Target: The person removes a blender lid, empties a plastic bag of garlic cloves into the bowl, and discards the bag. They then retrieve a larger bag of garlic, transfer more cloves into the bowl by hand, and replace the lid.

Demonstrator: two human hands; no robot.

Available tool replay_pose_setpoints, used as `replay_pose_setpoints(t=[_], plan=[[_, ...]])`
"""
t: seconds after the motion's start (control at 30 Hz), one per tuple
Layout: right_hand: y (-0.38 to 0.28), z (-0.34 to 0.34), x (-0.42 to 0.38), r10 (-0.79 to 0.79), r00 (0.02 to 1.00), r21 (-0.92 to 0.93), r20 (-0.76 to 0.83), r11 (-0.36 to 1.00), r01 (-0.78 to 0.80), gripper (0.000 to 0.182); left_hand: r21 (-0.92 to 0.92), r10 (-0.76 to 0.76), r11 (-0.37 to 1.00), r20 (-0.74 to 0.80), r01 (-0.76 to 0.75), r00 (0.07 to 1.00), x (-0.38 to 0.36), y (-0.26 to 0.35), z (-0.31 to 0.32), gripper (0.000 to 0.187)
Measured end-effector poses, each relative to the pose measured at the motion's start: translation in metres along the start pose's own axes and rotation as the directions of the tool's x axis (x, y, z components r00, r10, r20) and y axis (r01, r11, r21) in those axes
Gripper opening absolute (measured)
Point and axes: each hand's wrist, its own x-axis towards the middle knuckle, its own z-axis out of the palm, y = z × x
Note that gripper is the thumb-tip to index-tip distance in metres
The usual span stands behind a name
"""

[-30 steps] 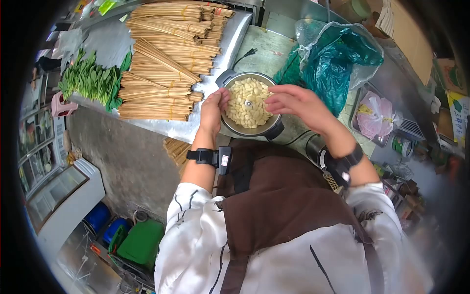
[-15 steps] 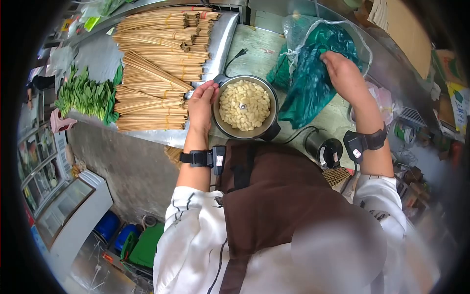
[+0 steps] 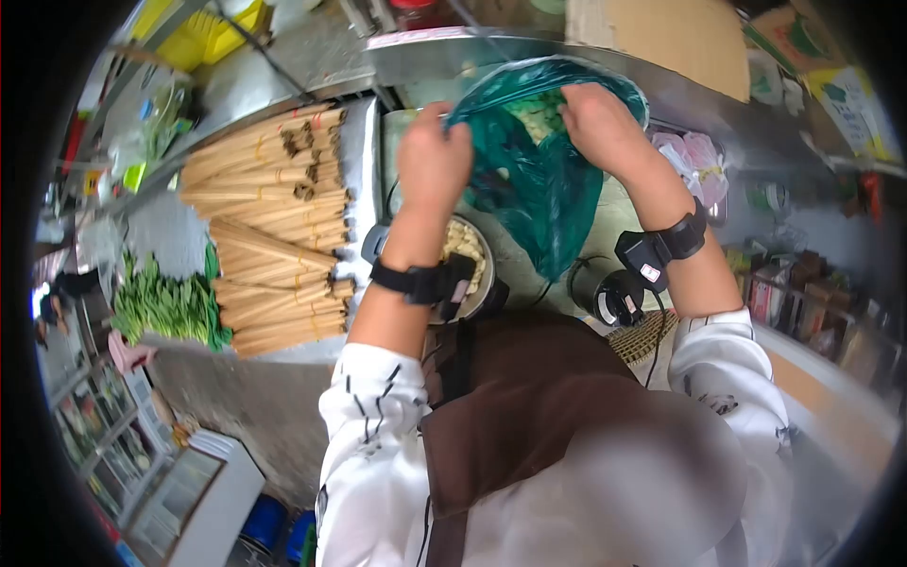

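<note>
A green plastic bag (image 3: 548,208) stands open in front of me, its mouth spread between my two hands. Pale pieces that look like peeled garlic cloves (image 3: 537,121) show inside it. My left hand (image 3: 435,161), slightly blurred, is closed on the left edge of the bag's mouth. On the other side, my right hand (image 3: 605,128) pinches the plastic, knuckles up. Below my left forearm sits a round chopper bowl (image 3: 484,295) filled with garlic cloves (image 3: 463,244), partly hidden by that wrist. A dark cylindrical motor unit (image 3: 609,295) lies right of the bowl.
Bundled wooden skewers (image 3: 274,236) cover the metal counter at the left, with leafy greens (image 3: 161,298) beyond them. A cardboard sheet (image 3: 661,42) stands behind the bag. Pink plastic bags (image 3: 694,161) lie at the right. A woven mat (image 3: 642,340) is near my apron.
My left hand has let go of the bowl and moved up to the bag's edge. The bag's mouth is now pulled wide, showing its contents. The view has shifted.
</note>
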Motion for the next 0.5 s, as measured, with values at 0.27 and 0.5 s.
replay_pose_setpoints(t=[0.27, 0.5], plan=[[0.002, 0.008, 0.004, -0.248, 0.965, 0.249, -0.091, 0.932, 0.263, 0.016, -0.045, 0.000, 0.999, 0.053, 0.002, 0.999, 0.012, 0.031, -0.042, 0.022], [0.012, 0.002, 0.022, 0.069, 0.976, -0.236, 0.209, 0.972, -0.019, 0.017, 0.228, 0.077, 0.971, -0.029, -0.068, 0.997, 0.027, 0.058, -0.067, 0.020]])
